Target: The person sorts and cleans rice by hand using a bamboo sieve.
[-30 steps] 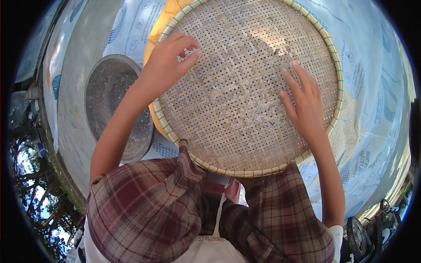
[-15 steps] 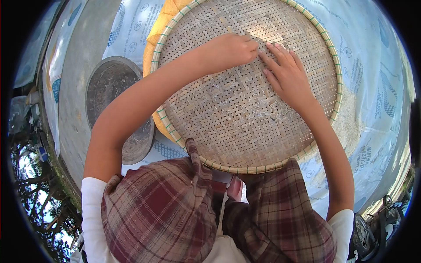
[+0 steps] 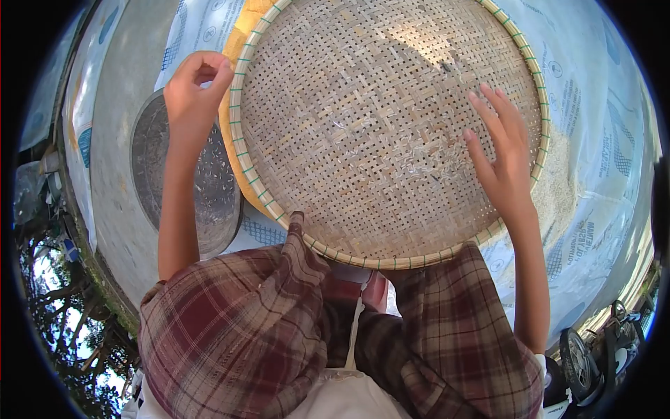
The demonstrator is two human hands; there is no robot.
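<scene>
A round woven bamboo winnowing tray (image 3: 335,181), its rim bound with green ties, rests at my lap. Pale rice-like grains (image 3: 419,157) are scattered over its weave, mostly right of the middle. My left hand (image 3: 195,94) is off the tray's left side, above the upper end of a dark grey basin (image 3: 150,146). Its thumb and fingers are pinched together; anything between them is too small to make out. Some pale grains lie in the basin. Over the right part of the tray is my right hand (image 3: 506,150), open with fingers spread and holding nothing.
A yellow-orange sheet or sack (image 3: 244,28) shows beneath the tray's left edge. Printed white-and-blue sacking (image 3: 586,140) covers the ground, with a spread of pale grain (image 3: 558,188) at right. A motorbike (image 3: 593,363) stands at lower right.
My left hand has moved left from the tray's upper middle to above the basin, still pinched. My right hand has shifted right and down, fingers spread. The tray has moved slightly.
</scene>
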